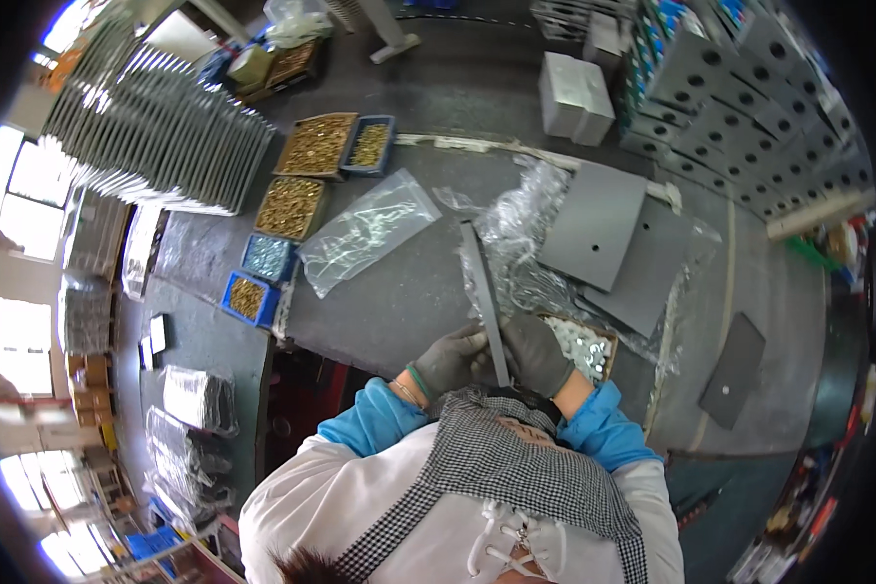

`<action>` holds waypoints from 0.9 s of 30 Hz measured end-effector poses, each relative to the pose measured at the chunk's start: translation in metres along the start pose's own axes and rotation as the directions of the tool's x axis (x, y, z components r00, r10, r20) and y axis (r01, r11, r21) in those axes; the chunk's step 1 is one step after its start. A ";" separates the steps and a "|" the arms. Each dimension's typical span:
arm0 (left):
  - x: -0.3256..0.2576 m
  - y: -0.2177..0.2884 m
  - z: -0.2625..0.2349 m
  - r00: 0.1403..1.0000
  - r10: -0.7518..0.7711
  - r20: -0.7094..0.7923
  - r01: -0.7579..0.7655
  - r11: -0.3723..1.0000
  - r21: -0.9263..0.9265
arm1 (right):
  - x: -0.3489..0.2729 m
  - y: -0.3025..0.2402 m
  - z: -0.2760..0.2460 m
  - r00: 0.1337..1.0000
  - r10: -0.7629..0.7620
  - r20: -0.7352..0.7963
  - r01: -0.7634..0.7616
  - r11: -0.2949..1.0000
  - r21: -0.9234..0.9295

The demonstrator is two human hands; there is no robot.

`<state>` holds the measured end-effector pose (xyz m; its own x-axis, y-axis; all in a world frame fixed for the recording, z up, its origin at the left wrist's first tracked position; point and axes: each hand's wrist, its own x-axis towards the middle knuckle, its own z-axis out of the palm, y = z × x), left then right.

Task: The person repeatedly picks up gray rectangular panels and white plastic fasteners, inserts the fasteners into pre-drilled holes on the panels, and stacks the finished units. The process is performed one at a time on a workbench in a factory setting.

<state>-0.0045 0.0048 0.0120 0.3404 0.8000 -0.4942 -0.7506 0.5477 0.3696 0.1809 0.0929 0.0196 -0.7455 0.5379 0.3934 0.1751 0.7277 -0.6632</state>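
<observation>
A grey flat panel [487, 297] stands edge-on before my chest, so that only its narrow side shows. My left hand [448, 364], in a dark grey glove, has its fingers closed at the panel's near end. From the other side my right hand [535, 352], gloved alike, grips the panel with bent fingers. Its fingertips are partly hidden. Beside the right hand sits a cardboard box [610, 352] of small white pieces. Two more grey panels [599, 216] with small holes lie overlapped on crumpled clear plastic wrap [524, 209] at the right.
Left on the table are a clear plastic bag [375, 229] and bins of brass-coloured parts [290, 206], plus a blue bin of silvery parts [268, 257]. A lone panel [735, 370] lies far right. Stacked panels [161, 131] rise at the far left; a white box [574, 100] stands beyond.
</observation>
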 end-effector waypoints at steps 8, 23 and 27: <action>0.009 -0.017 -0.019 0.993 0.120 -0.008 -0.118 0.986 0.120 | -0.004 -0.005 0.022 0.931 0.366 0.005 -0.361 0.916 0.176; 0.020 -0.026 -0.022 0.926 0.353 -0.134 -0.237 0.820 0.521 | 0.011 0.016 0.019 0.498 0.670 0.551 -0.745 0.005 0.667; 0.011 -0.018 -0.007 0.925 0.355 -0.131 -0.188 0.730 0.657 | 0.017 0.012 0.017 0.362 0.707 0.608 -0.745 -0.173 0.644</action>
<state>0.0090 0.0021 -0.0053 -0.0261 0.9029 -0.4291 -0.2401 0.4110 0.8795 0.1595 0.1031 0.0074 -0.5370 0.4499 -0.7136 0.1113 -0.8007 -0.5886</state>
